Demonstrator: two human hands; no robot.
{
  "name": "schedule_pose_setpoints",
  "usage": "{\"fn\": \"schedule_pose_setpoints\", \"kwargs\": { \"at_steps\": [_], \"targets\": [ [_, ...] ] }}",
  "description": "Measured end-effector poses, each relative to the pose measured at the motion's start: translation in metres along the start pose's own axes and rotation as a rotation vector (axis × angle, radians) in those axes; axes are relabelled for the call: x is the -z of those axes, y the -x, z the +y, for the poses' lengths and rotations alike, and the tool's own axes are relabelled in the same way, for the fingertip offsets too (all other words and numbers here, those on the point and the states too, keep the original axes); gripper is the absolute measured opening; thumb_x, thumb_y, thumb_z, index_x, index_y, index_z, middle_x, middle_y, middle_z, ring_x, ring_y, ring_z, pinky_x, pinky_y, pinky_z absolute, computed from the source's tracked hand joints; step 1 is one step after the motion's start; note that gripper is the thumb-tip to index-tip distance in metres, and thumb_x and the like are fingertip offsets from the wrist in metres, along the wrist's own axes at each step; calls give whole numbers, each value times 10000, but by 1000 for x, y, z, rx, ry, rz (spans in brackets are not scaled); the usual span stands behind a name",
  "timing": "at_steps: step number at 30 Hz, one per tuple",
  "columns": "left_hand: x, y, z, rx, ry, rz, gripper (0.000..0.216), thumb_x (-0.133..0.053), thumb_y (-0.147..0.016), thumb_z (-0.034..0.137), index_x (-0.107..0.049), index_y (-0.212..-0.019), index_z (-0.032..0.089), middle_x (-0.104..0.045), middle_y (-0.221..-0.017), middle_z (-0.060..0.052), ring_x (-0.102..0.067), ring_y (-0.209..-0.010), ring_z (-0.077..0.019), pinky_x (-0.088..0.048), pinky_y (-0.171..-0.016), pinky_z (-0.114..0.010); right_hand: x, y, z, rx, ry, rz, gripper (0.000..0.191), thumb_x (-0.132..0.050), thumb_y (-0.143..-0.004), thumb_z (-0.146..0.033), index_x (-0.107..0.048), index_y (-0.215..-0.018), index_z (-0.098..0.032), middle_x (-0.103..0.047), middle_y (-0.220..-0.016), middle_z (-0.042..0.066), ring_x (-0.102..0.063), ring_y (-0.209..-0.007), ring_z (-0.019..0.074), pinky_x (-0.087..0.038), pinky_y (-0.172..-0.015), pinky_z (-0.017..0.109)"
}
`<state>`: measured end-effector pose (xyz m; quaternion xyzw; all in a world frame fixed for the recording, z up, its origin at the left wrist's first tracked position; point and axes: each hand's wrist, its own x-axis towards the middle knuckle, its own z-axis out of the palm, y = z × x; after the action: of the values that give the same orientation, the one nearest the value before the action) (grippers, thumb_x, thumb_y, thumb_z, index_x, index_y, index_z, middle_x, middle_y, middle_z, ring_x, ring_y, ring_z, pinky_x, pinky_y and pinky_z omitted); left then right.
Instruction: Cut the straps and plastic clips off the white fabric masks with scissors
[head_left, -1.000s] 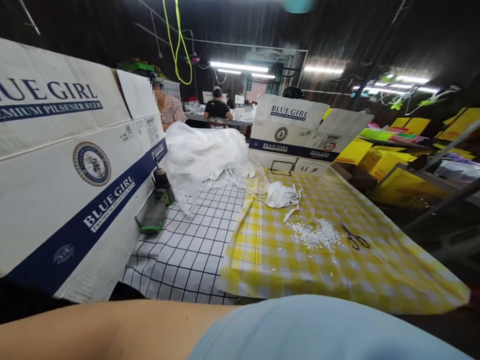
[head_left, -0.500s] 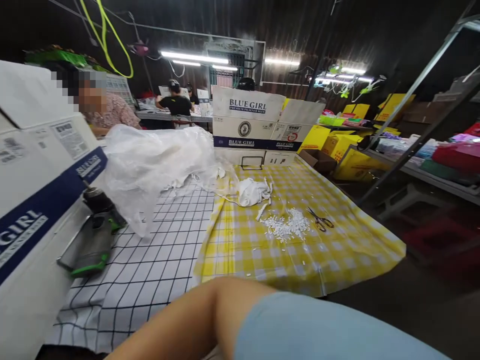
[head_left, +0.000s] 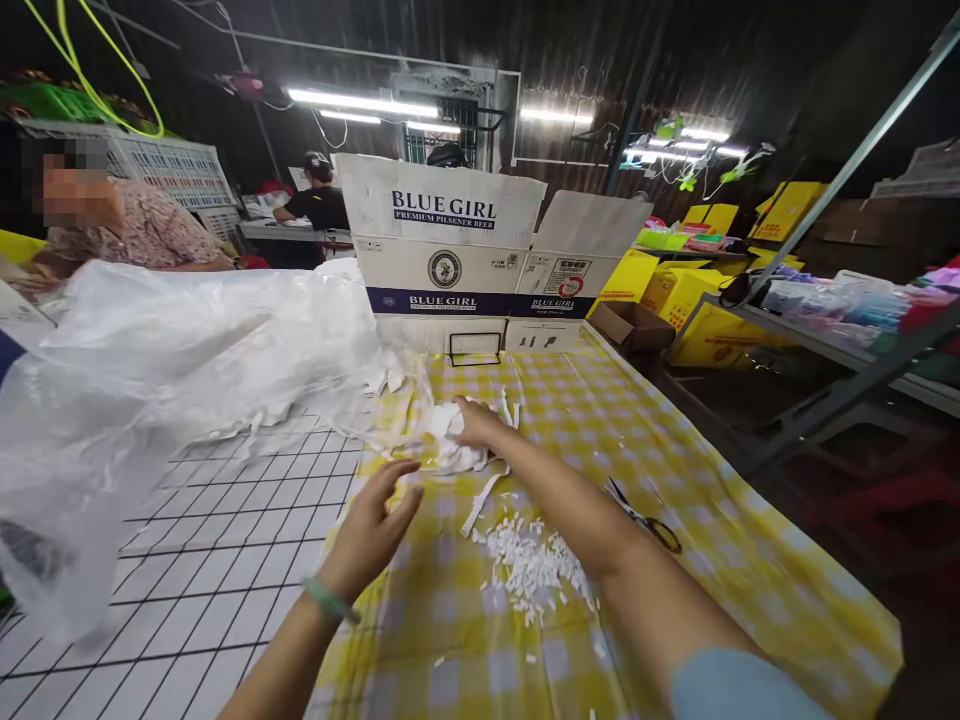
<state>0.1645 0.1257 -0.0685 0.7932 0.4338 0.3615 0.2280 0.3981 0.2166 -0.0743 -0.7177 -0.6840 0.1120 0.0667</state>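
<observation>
My right hand [head_left: 475, 422] is on a crumpled bundle of white cloth [head_left: 450, 440] lying on the yellow checked tablecloth. Its fingers curl over the cloth and are partly hidden. My left hand [head_left: 375, 520], with a green band at the wrist, hovers just short of the bundle, thumb and fingers apart, holding nothing. White strips [head_left: 481, 503] trail beside the bundle. Below my right forearm lies a scattered pile of small white pieces [head_left: 532, 565]. A pair of scissors [head_left: 645, 518] rests to the right of that forearm.
A large clear plastic bag [head_left: 187, 340] with white material spreads over the left side. At the back stand a Blue Girl carton [head_left: 450, 250] and a black wire stand [head_left: 475, 350]. A co-worker [head_left: 150, 220] sits at the left. Shelving [head_left: 847, 340] stands at the right.
The view has swung and come closer to the yellow cloth. Both hands have come into view, the right one reaching onto the white cloth. The power drill at the left has gone out of view.
</observation>
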Motion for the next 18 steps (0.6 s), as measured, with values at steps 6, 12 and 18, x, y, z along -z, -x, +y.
{"fn": "schedule_pose_setpoints", "kwargs": {
  "at_steps": [6, 12, 18],
  "targets": [
    [-65, -71, -2, -11, -124, -115, 249, -532, -887, 184, -648, -1106, 162, -680, -1182, -95, -638, -1131, -235, -511, -1016, -390, 76, -36, 70, -86, -25, 289, 378, -592, -952, -353, -555, -1284, -177, -568, -1314, 102, -598, -1132, 243, -524, -945, 468],
    [-1, -84, -54, 204, -371, -63, 162, -586, -937, 251, -651, -1034, 139, -678, -1057, -73, -659, -962, -191, -557, -876, -391, 91, -43, 82, -15, -55, 309, 487, -612, -794, -60, -568, -1279, -50, -485, -1370, 264, -411, -1337, 403, -313, -1099, 597],
    [144, -157, -96, 324, -554, 146, 275, -608, -923, 303, -633, -1148, 147, -632, -1236, -104, -598, -1150, -249, -485, -1003, -477, 0, -73, -94, 481, -154, 56, 290, -602, -916, -187, -632, -1202, -227, -619, -1275, 67, -596, -1145, 197, -485, -1008, 380]
  ]
}}
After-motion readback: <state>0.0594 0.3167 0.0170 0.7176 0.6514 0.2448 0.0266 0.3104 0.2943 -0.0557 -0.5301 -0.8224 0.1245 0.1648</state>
